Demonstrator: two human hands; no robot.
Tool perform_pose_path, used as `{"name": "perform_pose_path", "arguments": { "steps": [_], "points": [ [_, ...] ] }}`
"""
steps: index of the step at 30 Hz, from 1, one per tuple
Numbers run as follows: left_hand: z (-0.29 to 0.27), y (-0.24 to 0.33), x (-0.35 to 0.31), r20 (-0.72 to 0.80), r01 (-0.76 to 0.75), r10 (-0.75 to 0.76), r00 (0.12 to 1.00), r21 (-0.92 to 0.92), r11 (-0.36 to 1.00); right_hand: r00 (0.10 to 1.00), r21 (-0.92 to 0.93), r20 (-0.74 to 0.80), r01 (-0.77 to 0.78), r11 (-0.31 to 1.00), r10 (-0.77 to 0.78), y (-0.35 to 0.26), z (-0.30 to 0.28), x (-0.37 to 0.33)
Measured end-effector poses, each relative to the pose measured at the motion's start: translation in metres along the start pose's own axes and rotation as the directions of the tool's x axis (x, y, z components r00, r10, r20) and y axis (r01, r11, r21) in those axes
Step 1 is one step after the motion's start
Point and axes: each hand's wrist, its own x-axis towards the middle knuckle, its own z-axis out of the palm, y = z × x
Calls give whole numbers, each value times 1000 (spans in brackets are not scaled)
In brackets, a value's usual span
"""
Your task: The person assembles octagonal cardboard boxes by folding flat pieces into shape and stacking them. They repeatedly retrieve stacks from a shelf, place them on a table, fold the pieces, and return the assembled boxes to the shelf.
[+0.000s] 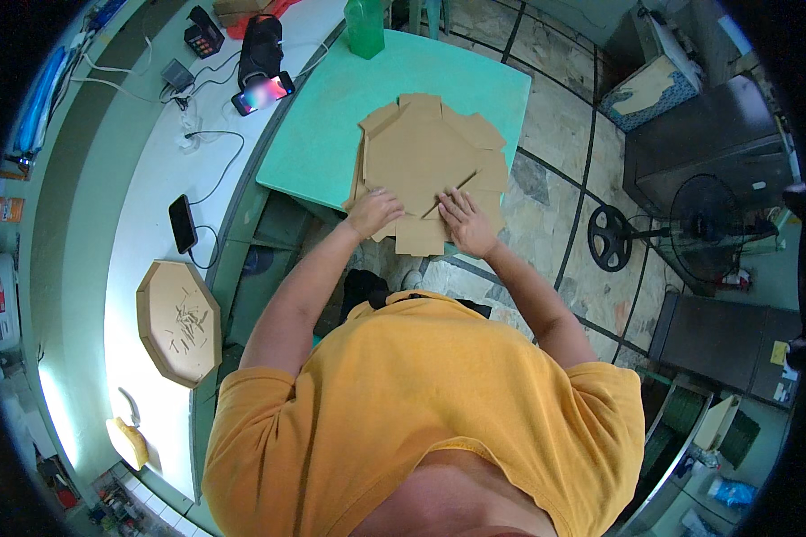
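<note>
Cardboard (414, 157), brown, many-sided and fringed with squarish flaps, lies on the green surface (318, 125), overhanging the near edge. The right hand (466, 222) rests open on it; I cannot tell whether the left hand (374, 213) grips it.

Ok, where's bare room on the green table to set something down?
Green table: bare left of the cardboard and beyond it, right of the green container. Crowded: around the left hand and right hand, both on cardboard.
</note>
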Motion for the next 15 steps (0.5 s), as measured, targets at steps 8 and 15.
{"name": "perform_pose_path", "arguments": {
  "steps": [8, 15],
  "points": [
    [12, 10, -1, -37, 83, -88, 995, -118, 989, 989, 15, 145, 5, 1000, -7, -7, -15, -9],
    [-2, 4, -21, -59, -74, 70, 996, -83, 994, 995, 166, -88, -34, 986, 49, 3, -11, 10]
  ]
}}
